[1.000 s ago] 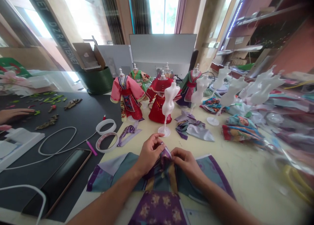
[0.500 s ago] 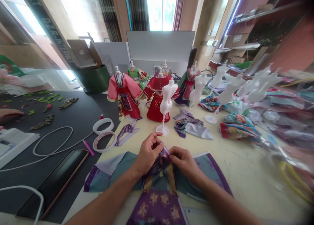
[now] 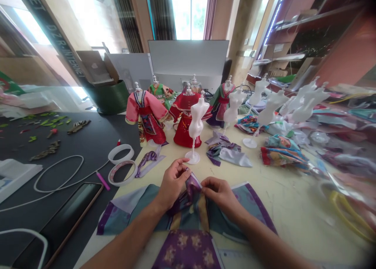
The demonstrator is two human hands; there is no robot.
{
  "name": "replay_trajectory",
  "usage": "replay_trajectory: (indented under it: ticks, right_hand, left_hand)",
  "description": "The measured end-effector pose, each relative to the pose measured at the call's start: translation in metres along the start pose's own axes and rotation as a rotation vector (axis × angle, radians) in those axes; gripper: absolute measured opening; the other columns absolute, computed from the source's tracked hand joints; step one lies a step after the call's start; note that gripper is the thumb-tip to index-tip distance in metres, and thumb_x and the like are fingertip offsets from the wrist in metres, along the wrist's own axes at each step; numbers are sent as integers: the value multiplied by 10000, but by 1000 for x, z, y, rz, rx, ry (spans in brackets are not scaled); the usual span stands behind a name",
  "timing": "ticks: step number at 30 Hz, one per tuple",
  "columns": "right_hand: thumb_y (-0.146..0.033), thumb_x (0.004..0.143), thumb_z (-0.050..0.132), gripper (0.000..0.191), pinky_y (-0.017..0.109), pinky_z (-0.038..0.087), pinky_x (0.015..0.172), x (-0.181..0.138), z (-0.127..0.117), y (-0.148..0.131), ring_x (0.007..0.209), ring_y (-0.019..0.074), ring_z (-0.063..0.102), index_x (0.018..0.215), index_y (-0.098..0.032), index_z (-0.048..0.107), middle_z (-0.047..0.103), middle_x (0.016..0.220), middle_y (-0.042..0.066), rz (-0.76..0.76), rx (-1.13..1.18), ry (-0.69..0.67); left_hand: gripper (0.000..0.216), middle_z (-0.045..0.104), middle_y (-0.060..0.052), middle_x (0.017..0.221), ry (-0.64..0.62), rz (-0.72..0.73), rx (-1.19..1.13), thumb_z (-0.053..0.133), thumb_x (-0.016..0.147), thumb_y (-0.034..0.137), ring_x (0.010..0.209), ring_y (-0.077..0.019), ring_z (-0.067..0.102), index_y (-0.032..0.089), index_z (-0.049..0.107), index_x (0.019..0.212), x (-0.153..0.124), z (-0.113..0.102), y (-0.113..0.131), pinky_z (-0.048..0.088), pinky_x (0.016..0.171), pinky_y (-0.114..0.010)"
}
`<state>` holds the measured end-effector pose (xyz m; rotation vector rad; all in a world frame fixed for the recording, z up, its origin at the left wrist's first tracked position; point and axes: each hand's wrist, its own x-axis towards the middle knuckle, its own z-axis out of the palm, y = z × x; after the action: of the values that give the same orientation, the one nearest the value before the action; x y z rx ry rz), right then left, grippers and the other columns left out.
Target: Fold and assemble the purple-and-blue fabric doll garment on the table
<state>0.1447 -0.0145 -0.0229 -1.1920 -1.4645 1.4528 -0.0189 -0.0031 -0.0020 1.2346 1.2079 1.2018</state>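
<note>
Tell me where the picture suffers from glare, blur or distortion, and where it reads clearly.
Head view: the middle window is overexposed; the plastic bags at far right look smeared and stretched; the left hand, right hand and purple cloth they pinch read fairly clearly.

Daylight entered through the window (image 3: 198, 18) straight beyond the fingers (image 3: 184, 174), its panes washed nearly white. A light strip (image 3: 275, 18) glowed far off to their right. Shadows about the fingers were soft. The fingers themselves were reasonably sharp; plastic bags (image 3: 337, 157) well to their right were smeared. Far left of them, the dark pillar (image 3: 53, 34) appeared stretched aslant.
</note>
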Motion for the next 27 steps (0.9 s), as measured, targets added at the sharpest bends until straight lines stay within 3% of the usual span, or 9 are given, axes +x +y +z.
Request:
replay_trajectory:
  ticks: [27]
  right_hand:
    - [-214,715,530,107,216,336,530,-1,2,0,569,106,438,636,-150,564,500,585,-21,-28,-32,11]
  left_hand:
    - [339,518,38,700,1,-11,11,591,752,297,610,-95,480,171,511,1056,-1,1,2,379,584,-204]
